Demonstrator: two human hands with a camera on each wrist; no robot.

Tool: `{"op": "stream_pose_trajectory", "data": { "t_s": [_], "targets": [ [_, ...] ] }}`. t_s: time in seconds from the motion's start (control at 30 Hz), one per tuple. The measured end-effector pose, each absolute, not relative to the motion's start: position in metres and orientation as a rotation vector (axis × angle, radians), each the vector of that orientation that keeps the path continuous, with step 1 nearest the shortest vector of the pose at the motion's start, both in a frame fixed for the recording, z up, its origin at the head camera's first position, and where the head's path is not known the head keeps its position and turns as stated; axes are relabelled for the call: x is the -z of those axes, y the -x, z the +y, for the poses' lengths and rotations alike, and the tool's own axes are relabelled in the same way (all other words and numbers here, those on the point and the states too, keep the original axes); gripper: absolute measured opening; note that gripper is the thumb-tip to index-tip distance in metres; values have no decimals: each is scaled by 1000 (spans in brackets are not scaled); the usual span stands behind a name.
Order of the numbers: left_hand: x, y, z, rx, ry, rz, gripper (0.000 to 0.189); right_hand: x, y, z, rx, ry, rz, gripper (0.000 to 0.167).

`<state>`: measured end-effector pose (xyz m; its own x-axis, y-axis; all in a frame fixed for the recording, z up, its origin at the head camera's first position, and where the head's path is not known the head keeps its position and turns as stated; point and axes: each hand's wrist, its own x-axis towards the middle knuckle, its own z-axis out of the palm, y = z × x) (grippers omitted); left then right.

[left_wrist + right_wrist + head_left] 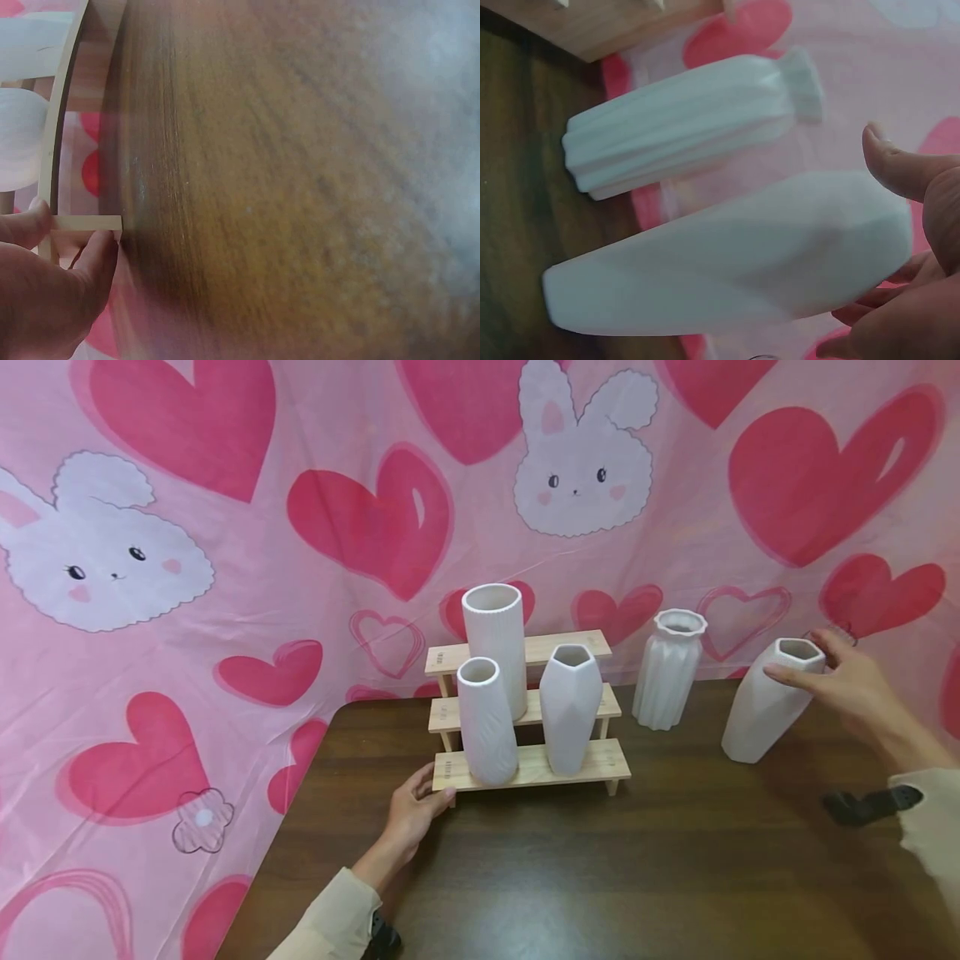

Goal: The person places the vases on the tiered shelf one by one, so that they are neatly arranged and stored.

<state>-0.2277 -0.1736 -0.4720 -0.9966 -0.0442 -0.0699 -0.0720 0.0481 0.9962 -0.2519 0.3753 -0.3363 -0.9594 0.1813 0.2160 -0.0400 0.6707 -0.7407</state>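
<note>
My left hand (411,814) grips the left end of the bottom board of a three-tier wooden display stand (532,768), the thumb in front. In the left wrist view, the fingers (97,262) lie against the stand's leg (90,223). My right hand (855,672) is around the top of a white faceted vase (765,710) at the right. In the right wrist view, its thumb (900,165) stands apart from the vase, while the other fingers are by the vase's far side, partly hidden. A white fluted vase (667,677) stands between that vase and the stand.
On the stand are a tall ribbed white vase (498,652), a shorter textured white vase (487,727) and another faceted white vase (572,710). All stand upright. The brown wooden table (585,877) meets a pink heart-patterned cloth (360,568) at the back.
</note>
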Motion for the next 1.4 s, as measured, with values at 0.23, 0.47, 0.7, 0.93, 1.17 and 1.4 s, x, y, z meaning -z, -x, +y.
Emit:
{"op": "stream_pose_trajectory", "data": {
  "t_s": [0.23,0.47,0.7,0.93,1.17,1.4],
  "targets": [
    [473,228,-172,-2158,123,2258,59,353,255,381,-1314,118,-2510,32],
    [473,229,-173,-2144,141,2258,60,354,256,378,-1295,200,-2510,58],
    [473,228,-173,-2146,146,2258,59,356,256,378,-1289,227,-2497,55],
    [474,225,-172,-2169,154,2243,59,350,251,374,-1294,320,-2494,65],
    [474,226,-172,-2173,147,2246,59,335,238,366,-1354,273,-2364,35],
    [473,226,-174,-2153,135,2274,60,325,233,356,-1377,216,-2370,38]
  ]
}}
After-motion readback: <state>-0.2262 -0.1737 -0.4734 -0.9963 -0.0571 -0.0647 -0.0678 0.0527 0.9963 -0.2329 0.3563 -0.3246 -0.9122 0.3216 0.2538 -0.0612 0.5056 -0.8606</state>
